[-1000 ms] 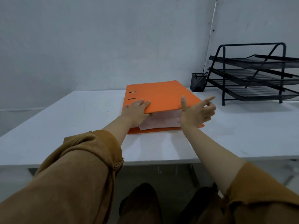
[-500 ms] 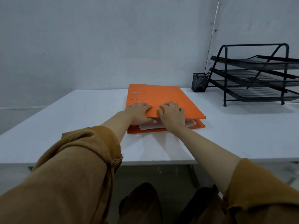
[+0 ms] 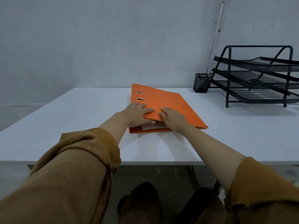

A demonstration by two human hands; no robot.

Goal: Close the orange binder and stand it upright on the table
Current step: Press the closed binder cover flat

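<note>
a: what is nearest the camera?

b: two arms in rolled brown sleeves, reaching out over the near edge of the white table (image 3: 64, 126). beyond that edge lies the orange binder (image 3: 163, 104), flat on the tabletop, its cover down but not quite shut at the near end.

a: and the hands on the binder?

b: the left hand (image 3: 137, 114) sits at the binder's near left corner. its fingers (image 3: 148, 110) lie spread flat on top of the cover, while the thumb is tucked under the cover edge, against the white paper (image 3: 153, 126) that peeks out there. so it pinches the cover loosely. the right hand (image 3: 174, 118) is just beside it, to the right, palm down, fingers flat and pressing on the cover. it grips nothing.

a: farther along the binder?

b: two metal slots show on the cover, near its left edge, beyond the left hand. well beyond the binder, to its right, stands a black mesh pen cup (image 3: 201, 83), and beside that a three-tier black wire tray rack (image 3: 258, 75) against the wall.
</note>
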